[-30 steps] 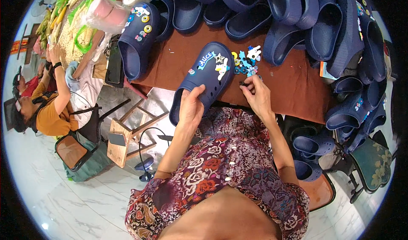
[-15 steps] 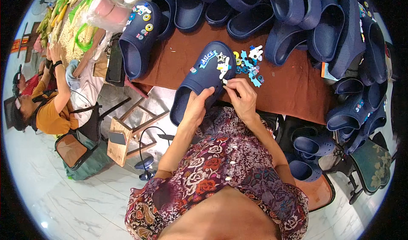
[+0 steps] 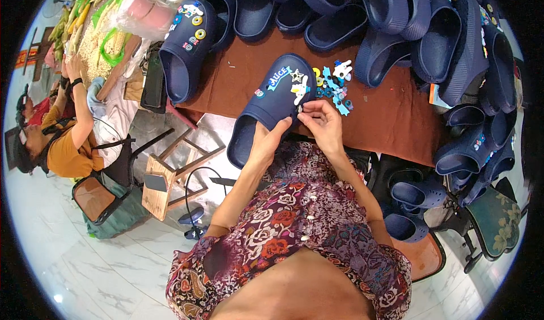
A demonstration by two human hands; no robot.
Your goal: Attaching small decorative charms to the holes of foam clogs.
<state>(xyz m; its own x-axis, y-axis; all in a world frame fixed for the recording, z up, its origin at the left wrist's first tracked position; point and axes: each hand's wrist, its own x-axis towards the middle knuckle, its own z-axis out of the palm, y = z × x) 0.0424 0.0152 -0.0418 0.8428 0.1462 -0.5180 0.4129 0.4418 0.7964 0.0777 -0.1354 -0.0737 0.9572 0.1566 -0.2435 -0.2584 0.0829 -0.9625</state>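
Note:
A navy clog is tilted over the near edge of the brown-covered table, its toe pointing away from me. Charms sit on its upper: a blue lettered banner, a star, a white character and a small round swirl. My left hand grips the clog, fingers inside the opening and thumb along its right side. Between the fingertips of my right hand is a small whitish charm, held against that side. Loose blue, yellow and white charms lie just beyond.
Navy clogs are piled along the table's far and right sides. A decorated clog stands at the left, beside a black tray. Another person works at far left near corn. A wooden stool stands below.
My right fingers have closed in on the clog's side and bent over the small charm. My left thumb has moved toward it. The clog has hardly shifted.

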